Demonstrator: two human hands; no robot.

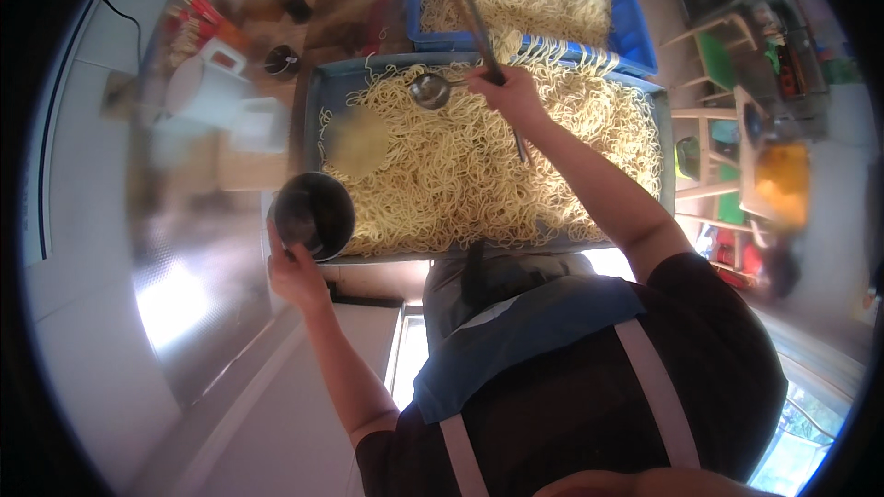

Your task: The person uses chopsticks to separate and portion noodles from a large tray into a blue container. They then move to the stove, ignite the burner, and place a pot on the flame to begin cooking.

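My left hand (297,273) grips the lower left side of a dark round bowl (324,210), held over the tray's near left corner. What the bowl contains is too dark to tell. My right hand (512,98) is closed around a pair of long chopsticks (468,7) and the handle of a metal ladle (429,91), above the noodles. The ladle's head points left. Beneath both tools, loose yellow noodles (449,186) spread across a large metal tray (331,83). A blurred round patch hides part of the noodles at the left.
Beyond the tray, a blue plastic crate (635,21) holds more noodles, some draped over its near wall. To the left are a white jug (207,86) and a small dark cup (282,61). Wooden chairs (749,152) stand close on the right.
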